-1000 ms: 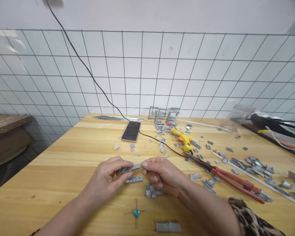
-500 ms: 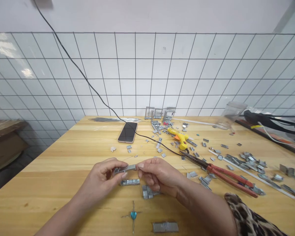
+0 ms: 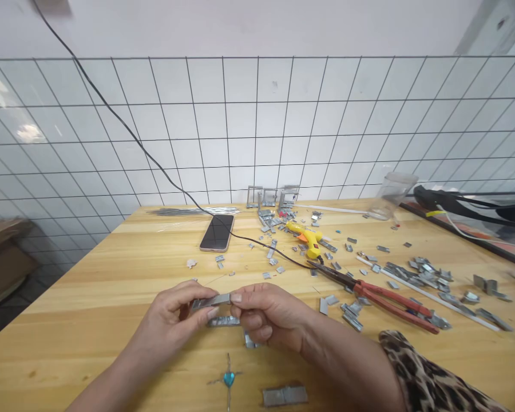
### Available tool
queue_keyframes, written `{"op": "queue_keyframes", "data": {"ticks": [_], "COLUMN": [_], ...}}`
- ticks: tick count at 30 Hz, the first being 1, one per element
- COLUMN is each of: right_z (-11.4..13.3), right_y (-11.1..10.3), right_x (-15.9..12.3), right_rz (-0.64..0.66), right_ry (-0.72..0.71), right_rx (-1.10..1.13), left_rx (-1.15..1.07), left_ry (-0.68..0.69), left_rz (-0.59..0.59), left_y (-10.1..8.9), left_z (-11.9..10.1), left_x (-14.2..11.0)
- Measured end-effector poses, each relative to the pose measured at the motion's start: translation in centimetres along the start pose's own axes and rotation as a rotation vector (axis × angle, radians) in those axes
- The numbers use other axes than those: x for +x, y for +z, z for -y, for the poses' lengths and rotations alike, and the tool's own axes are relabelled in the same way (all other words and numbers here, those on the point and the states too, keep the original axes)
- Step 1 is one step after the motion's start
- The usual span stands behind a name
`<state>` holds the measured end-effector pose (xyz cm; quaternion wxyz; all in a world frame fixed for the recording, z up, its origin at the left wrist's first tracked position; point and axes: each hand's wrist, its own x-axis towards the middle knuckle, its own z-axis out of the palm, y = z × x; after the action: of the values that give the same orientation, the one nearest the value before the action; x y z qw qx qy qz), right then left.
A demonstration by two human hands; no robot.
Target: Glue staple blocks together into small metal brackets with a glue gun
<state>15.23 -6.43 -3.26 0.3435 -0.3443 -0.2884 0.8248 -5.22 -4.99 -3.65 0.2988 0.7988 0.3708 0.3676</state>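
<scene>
A small grey metal strip (image 3: 218,299) is held just above the table between both hands. My left hand (image 3: 178,312) pinches its left end between thumb and fingers. At the strip's right end, the thumb and curled forefinger of my right hand (image 3: 270,315) close on it. Beneath lies another metal channel piece (image 3: 224,321), and more metal pieces (image 3: 249,340) are partly hidden under my right hand. Nearer to me are a thin wire cross with a blue heart-shaped gem (image 3: 229,379) and a flat grey metal piece (image 3: 285,395).
Red-handled pliers (image 3: 395,303) lie at the right, beside scattered metal bits (image 3: 427,272). A yellow glue gun (image 3: 306,238) trails a black cable (image 3: 154,163) across the table. Further back are a phone (image 3: 217,233), thin metal rods (image 3: 193,211), small metal frames (image 3: 269,197) and a clear jar (image 3: 390,195).
The camera view has turned slightly right, so the table things sit further left. Both hands keep hold of the strip, and my right hand now covers more of the pieces below it.
</scene>
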Motion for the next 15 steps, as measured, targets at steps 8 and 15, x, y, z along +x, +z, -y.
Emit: {"op": "queue_keyframes", "data": {"ticks": [8,15], "right_z": [-0.13,-0.42], "right_y": [0.02,0.3], "right_x": [0.03,0.12], "right_rz": [-0.005,-0.028], "right_ry": [0.038,0.012], "right_rx": [0.051,0.006], "left_rx": [0.013,-0.017], "left_ry": [-0.009,0.026], "left_rz": [-0.019,-0.058], "left_y": [0.06,0.08], "left_z": [-0.26,-0.47], "left_x": [0.0,0.19]}}
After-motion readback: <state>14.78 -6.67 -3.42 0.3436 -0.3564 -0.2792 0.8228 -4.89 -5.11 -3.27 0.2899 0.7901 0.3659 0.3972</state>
